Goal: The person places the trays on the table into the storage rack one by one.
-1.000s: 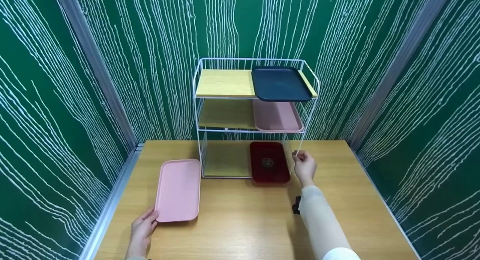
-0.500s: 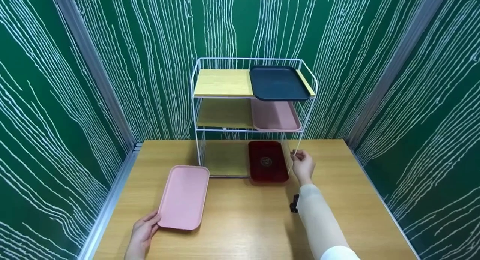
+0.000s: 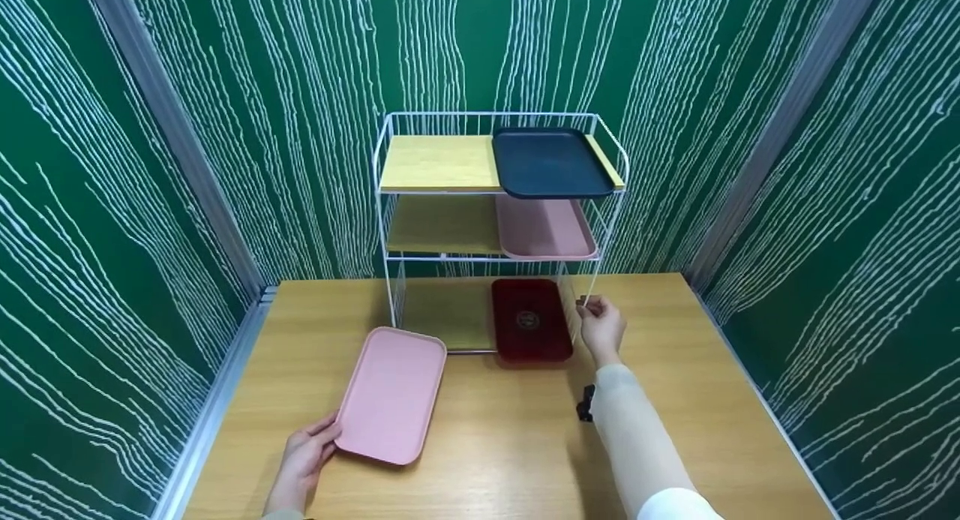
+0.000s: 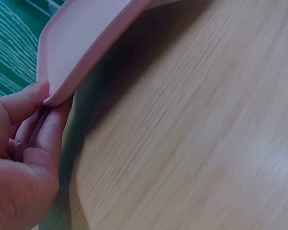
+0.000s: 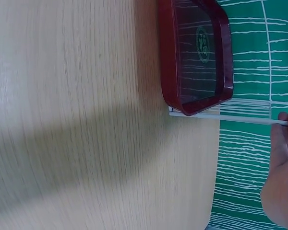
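Observation:
My left hand (image 3: 304, 460) pinches the near left corner of a pink tray (image 3: 394, 396), thumb above and fingers beneath. In the left wrist view the tray's edge (image 4: 93, 52) is tilted and raised above the table. Its far end overlaps the lower left front of a white wire rack with three wooden shelves (image 3: 439, 162). My right hand (image 3: 602, 331) grips the rack's front right post, the white rod (image 5: 240, 118) in the right wrist view. A dark blue tray (image 3: 553, 162), another pink tray (image 3: 546, 227) and a dark red tray (image 3: 531, 321) lie on the right of the top, middle and bottom shelves.
The wooden table (image 3: 502, 437) is enclosed by green walls (image 3: 315, 130) with white wavy lines. A small black object (image 3: 586, 404), its kind unclear, lies beside the right sleeve (image 3: 637, 430). Bare board shows on the left of each shelf.
My left hand has moved right with the pink tray, which has turned clockwise and come in front of the rack's left post. My right hand keeps its hold on the rack.

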The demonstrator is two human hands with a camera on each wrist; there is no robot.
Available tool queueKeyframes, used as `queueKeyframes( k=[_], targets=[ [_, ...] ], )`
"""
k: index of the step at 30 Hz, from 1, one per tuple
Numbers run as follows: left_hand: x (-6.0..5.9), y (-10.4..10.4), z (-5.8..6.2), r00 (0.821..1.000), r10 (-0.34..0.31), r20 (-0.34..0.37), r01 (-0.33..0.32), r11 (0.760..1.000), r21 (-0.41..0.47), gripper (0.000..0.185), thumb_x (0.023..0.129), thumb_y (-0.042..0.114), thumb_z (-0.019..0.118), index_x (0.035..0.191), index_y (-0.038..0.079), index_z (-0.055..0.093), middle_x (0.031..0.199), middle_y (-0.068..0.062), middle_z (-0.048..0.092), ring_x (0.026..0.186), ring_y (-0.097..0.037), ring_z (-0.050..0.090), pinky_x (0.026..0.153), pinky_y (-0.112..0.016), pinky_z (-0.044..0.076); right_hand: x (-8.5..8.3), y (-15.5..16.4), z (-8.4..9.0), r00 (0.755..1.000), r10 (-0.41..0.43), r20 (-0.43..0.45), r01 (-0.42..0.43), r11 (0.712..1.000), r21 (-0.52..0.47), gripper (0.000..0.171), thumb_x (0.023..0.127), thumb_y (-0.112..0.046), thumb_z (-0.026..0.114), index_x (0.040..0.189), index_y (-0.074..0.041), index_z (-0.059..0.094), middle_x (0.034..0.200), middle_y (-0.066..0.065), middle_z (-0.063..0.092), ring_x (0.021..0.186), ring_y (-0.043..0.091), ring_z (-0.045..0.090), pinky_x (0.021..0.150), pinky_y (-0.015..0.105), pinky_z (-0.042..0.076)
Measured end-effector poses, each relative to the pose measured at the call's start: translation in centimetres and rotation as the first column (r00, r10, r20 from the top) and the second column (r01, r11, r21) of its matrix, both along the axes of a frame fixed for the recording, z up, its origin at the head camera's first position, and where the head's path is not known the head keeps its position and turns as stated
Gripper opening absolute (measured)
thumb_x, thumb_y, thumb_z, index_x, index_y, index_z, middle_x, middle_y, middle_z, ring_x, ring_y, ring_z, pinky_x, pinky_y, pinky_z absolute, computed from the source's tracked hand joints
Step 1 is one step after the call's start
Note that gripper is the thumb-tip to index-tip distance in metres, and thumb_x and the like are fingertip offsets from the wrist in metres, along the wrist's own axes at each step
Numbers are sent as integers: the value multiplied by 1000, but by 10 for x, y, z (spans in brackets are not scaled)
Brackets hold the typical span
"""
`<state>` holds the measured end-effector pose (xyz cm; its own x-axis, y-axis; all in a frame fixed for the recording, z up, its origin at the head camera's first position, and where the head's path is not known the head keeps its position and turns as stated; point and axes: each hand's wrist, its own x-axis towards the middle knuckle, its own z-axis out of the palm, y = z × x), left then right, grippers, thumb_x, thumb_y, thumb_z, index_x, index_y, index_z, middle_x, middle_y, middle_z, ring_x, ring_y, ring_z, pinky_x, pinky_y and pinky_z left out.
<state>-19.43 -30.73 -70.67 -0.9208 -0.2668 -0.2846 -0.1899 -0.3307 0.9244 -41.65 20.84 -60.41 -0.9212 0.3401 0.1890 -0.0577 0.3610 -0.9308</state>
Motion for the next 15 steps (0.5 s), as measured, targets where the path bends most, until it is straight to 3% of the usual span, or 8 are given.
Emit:
queueKeyframes(
  k=[7,15],
  targets=[
    [-5,15,-4,999,-32,-10,32,999,-2,43,99,-6,68,140,-14,58,135,-19,70,105,-12,71,91,-29,59,0,1,1,1000,0,22,0,1000,26,11,100,1,70,112,2,72,116,19,78,114,34,72,99,39,55],
    [-11,31,1,998,-69,-3,69,998,16,43,99,-6,69,139,-15,59,131,-16,72,102,-14,73,90,-30,60,2,2,1,1000,6,-5,-6,1000,15,10,99,2,72,108,2,73,112,17,79,107,30,74,83,22,52]
  ],
)
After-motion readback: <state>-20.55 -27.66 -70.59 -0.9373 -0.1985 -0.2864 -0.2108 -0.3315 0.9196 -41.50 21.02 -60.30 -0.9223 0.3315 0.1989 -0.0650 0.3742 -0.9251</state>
